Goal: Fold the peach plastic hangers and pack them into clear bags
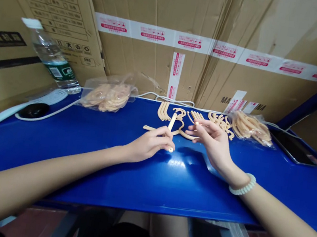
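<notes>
Across the blue worktop point(87, 147) we see both hands raised, apart, over its middle. Our left hand point(153, 143) is nearer the beige bar point(171, 123): its fingers are clamped on it. Our right hand point(214, 143) is off to the right, not touching the bar, its thumb and forefinger pinched together on what looks like a small pale piece point(196, 123). Beyond the hands lies a curved hanger-shaped part point(187, 136). The bar's long axis runs away from us, its holed end nearest our body. Smallest of all, the pale piece sits right of the bar, about level with its far end; its shape we cannot tell.
</notes>
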`<state>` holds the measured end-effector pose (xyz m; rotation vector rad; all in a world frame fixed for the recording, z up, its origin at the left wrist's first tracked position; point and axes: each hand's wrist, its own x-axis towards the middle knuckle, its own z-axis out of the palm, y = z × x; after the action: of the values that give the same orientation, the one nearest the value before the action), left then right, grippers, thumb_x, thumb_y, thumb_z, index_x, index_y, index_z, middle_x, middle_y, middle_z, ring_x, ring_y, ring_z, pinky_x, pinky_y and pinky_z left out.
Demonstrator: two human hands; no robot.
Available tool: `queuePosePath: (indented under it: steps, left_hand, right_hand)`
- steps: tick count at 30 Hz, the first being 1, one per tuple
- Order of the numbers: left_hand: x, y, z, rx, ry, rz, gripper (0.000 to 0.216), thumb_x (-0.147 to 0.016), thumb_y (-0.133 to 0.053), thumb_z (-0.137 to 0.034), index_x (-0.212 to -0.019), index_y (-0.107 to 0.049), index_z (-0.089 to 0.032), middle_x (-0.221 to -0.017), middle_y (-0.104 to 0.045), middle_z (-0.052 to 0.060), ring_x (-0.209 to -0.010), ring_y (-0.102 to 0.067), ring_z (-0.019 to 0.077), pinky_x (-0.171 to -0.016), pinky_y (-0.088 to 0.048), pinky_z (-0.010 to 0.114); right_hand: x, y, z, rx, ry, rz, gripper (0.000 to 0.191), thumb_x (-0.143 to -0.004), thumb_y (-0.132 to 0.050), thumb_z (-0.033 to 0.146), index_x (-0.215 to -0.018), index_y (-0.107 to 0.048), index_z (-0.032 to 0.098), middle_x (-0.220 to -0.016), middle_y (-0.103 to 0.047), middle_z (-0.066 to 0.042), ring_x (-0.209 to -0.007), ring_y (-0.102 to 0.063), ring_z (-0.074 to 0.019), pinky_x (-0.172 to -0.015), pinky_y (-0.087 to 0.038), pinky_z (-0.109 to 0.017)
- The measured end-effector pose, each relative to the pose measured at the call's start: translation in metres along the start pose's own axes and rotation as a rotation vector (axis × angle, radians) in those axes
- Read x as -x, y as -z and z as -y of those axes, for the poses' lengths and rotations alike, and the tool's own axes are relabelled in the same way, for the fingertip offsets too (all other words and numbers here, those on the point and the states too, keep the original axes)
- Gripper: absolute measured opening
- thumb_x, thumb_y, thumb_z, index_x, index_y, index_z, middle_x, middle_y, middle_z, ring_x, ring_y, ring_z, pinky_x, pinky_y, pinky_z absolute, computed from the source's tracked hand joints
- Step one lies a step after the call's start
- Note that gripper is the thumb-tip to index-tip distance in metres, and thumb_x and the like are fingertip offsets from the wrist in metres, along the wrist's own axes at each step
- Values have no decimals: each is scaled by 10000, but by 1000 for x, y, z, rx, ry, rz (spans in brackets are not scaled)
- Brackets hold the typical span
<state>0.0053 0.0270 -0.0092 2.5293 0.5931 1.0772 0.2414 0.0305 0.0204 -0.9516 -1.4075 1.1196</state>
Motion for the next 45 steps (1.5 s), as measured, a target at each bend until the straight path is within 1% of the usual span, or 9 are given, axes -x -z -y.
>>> queuePosePath:
  steps: [9,17,19,22,26,29,33,40,45]
  left_hand:
    - [1,-3,-6,143,-19,-71,115,-946,-674,-236,-870,-758,-218,-869,-738,50,-830,-698,181,-798,-573,328]
    - [0,0,-3,284,206,-144,113,-917,-682,-216,-822,-733,-185,-874,-721,65,-828,-703,185,-727,-593,310]
    - [1,-2,-1,404,298,-205,69,-900,-694,-226,-937,-732,-182,-1035,-678,82,-858,-717,187,-707,-609,301]
    - [0,-4,2,625,442,-270,396,-865,-724,-222,-1252,-643,-222,-1283,-568,100,-879,-744,188,-713,-626,299]
    - [-3,-6,3,881,597,-317,494,-822,-782,-227,-1290,-625,-197,-1092,-651,48,-962,-709,175,-933,-591,343]
    - [-3,-7,2,985,652,-339,343,-812,-806,-288,-1106,-685,-159,-989,-684,32,-905,-686,151,-937,-571,336]
    - [-1,-7,0,842,605,-406,229,-787,-821,-270,-902,-655,-161,-852,-666,-9,-824,-672,141,-814,-549,279]
    - [0,-5,-4,527,536,-398,141,-773,-793,-198,-827,-666,-168,-831,-692,-1,-795,-679,153,-788,-544,291]
    - [2,-5,-4,461,432,-353,97,-794,-771,-152,-807,-677,-172,-856,-717,15,-834,-690,158,-774,-542,281]
  right_hand:
    - [11,-5,2,-136,-120,23,294,-785,-802,451,-979,-765,232,-969,-795,-69,-964,-764,-246,-656,-610,-285]
    - [11,-7,-2,-120,-128,-43,298,-764,-829,427,-933,-689,224,-917,-788,-51,-855,-769,-211,-682,-615,-297]
    - [10,-7,-3,-146,-149,-55,354,-716,-869,391,-897,-612,228,-908,-789,-40,-820,-769,-202,-659,-604,-277]
    - [10,-8,-3,-171,-183,-71,458,-668,-903,353,-926,-541,238,-911,-792,-32,-799,-767,-196,-663,-600,-272]
    - [10,-9,-3,-196,-184,-60,492,-683,-897,325,-1071,-614,222,-942,-787,-39,-802,-757,-176,-688,-600,-264]
    - [11,-10,-4,-202,-191,-19,343,-690,-893,320,-933,-685,196,-928,-779,-41,-836,-751,-170,-669,-594,-233]
    - [12,-11,-7,-204,-201,84,245,-718,-876,324,-851,-717,194,-966,-771,-44,-918,-738,-177,-686,-607,-235]
    - [11,-6,-4,-221,-335,233,215,-775,-844,334,-857,-728,173,-1114,-743,-68,-952,-732,-175,-817,-628,-286]
    - [8,-4,-4,-230,-378,324,255,-781,-844,352,-895,-731,154,-986,-760,-75,-905,-758,-181,-781,-631,-250]
